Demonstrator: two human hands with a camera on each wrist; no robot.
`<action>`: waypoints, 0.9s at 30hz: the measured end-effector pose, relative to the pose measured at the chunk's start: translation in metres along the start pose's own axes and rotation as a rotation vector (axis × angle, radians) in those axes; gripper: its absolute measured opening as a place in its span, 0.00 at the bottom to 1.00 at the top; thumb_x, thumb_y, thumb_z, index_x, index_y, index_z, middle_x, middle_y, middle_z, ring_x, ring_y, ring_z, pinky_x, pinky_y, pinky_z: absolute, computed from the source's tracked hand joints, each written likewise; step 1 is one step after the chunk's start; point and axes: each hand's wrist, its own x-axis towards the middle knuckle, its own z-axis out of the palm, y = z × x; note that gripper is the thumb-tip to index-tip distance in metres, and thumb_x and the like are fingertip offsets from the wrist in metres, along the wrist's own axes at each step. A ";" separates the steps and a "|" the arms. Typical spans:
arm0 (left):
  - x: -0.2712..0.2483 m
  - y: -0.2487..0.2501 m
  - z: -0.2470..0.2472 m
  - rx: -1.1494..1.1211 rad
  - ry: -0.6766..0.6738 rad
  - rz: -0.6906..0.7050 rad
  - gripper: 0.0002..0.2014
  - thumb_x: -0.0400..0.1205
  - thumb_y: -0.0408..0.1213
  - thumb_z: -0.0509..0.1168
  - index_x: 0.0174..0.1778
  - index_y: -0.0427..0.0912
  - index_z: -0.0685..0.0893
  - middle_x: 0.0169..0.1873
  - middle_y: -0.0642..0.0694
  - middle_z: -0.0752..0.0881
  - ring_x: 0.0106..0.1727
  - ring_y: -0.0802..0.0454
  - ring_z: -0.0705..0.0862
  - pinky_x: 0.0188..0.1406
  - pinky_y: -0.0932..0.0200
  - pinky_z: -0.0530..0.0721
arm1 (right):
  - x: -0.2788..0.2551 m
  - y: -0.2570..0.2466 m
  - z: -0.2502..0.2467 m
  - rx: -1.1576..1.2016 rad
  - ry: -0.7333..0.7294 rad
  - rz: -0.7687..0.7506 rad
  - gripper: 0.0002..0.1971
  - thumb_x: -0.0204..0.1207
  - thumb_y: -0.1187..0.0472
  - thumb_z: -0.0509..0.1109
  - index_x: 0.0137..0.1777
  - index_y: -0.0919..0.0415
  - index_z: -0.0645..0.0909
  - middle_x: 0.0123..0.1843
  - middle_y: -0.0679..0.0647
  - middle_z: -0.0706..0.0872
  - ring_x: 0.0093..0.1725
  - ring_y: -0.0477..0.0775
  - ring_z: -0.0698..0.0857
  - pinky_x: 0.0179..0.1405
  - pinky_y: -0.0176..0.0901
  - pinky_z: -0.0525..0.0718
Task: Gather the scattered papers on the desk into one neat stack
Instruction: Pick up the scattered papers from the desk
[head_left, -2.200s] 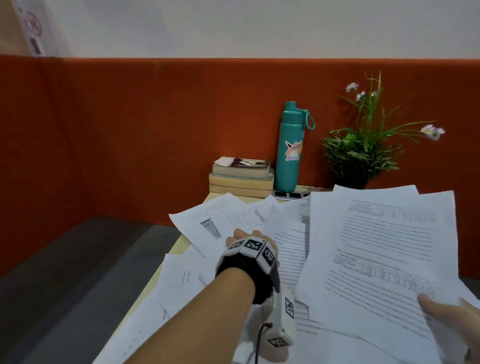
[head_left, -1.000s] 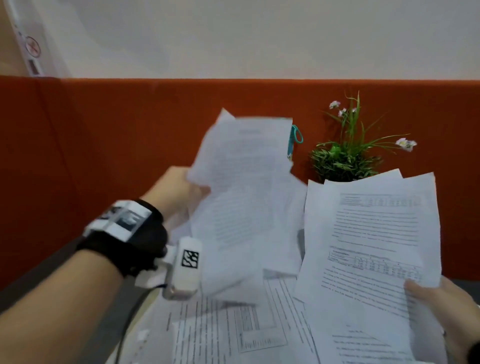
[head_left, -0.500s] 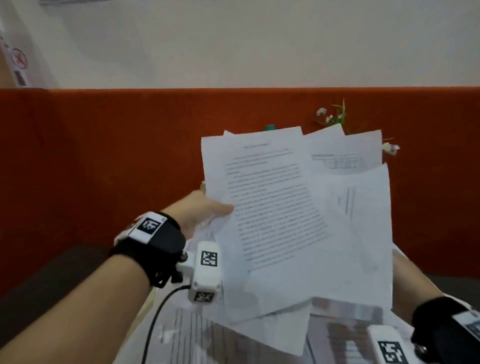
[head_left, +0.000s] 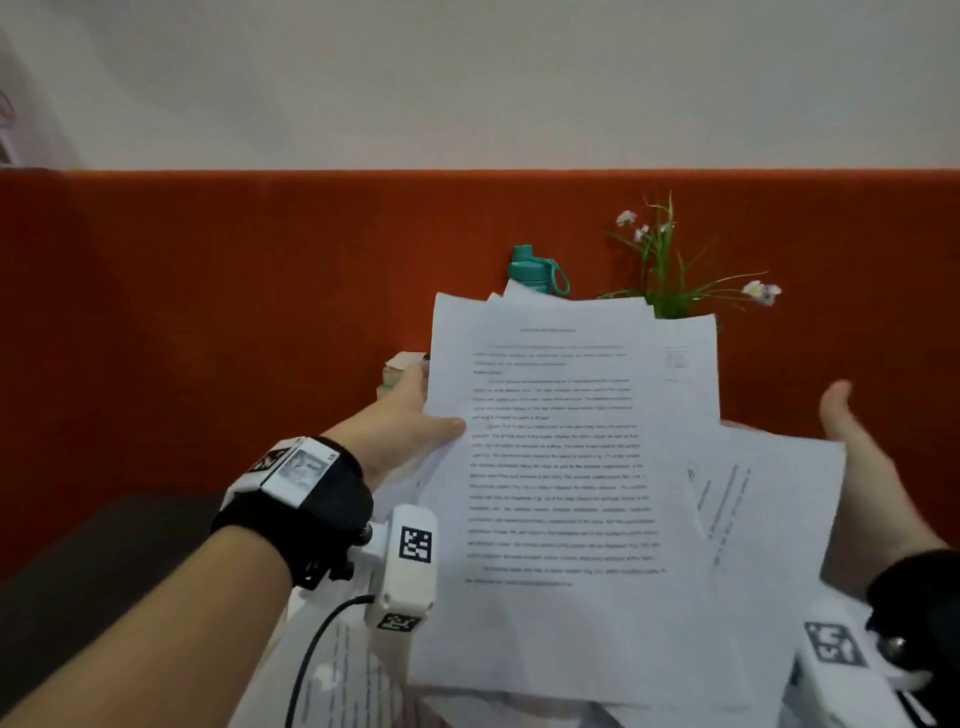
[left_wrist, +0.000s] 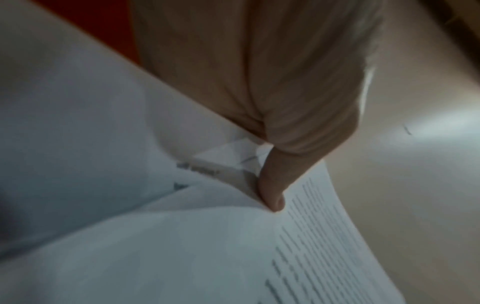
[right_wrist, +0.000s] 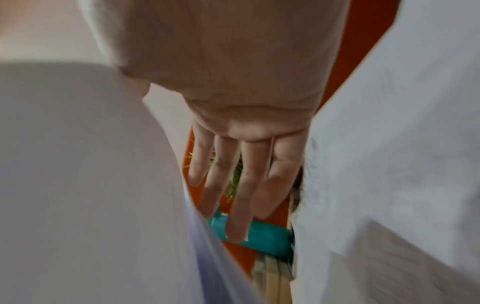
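A loose bunch of printed papers (head_left: 561, 467) is held up in front of me, its sheets fanned and uneven. My left hand (head_left: 415, 415) grips the bunch at its left edge. In the left wrist view the thumb (left_wrist: 270, 191) presses on the top sheet (left_wrist: 182, 246). My right hand (head_left: 857, 457) is at the bunch's right edge, thumb up and palm toward the papers. Its fingers (right_wrist: 241, 185) are straight and spread between two sheets (right_wrist: 389, 144), gripping nothing. More sheets (head_left: 332, 675) lie on the desk below.
A teal bottle (head_left: 535, 273), a potted plant with small flowers (head_left: 665, 270) and a pile of books (head_left: 400, 369) stand behind the papers, against the orange partition (head_left: 208, 312). The bottle (right_wrist: 259, 236) also shows past my right fingers.
My left hand lifted sheets from the desk and joined them to those my right hand held. My right hand has since let go and now sits open at the bunch's right edge.
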 end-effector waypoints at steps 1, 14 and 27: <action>-0.001 0.005 -0.001 0.007 0.014 0.034 0.32 0.81 0.25 0.66 0.77 0.51 0.62 0.69 0.49 0.80 0.66 0.48 0.82 0.69 0.45 0.80 | -0.001 -0.009 0.004 -0.037 -0.061 0.063 0.42 0.72 0.29 0.55 0.72 0.64 0.79 0.65 0.62 0.87 0.61 0.64 0.88 0.64 0.71 0.77; -0.008 -0.002 -0.002 -0.159 0.056 0.054 0.16 0.79 0.25 0.68 0.63 0.38 0.84 0.57 0.39 0.91 0.55 0.42 0.91 0.54 0.47 0.88 | 0.019 -0.005 0.003 -0.684 0.037 0.079 0.20 0.74 0.74 0.67 0.63 0.58 0.84 0.58 0.58 0.91 0.54 0.62 0.91 0.50 0.55 0.90; -0.014 0.000 -0.008 -0.269 0.092 0.080 0.13 0.82 0.33 0.66 0.63 0.39 0.85 0.52 0.42 0.93 0.50 0.45 0.92 0.49 0.49 0.89 | 0.013 -0.008 0.011 -0.905 -0.020 0.093 0.18 0.71 0.61 0.77 0.61 0.60 0.85 0.56 0.55 0.92 0.51 0.59 0.92 0.52 0.52 0.89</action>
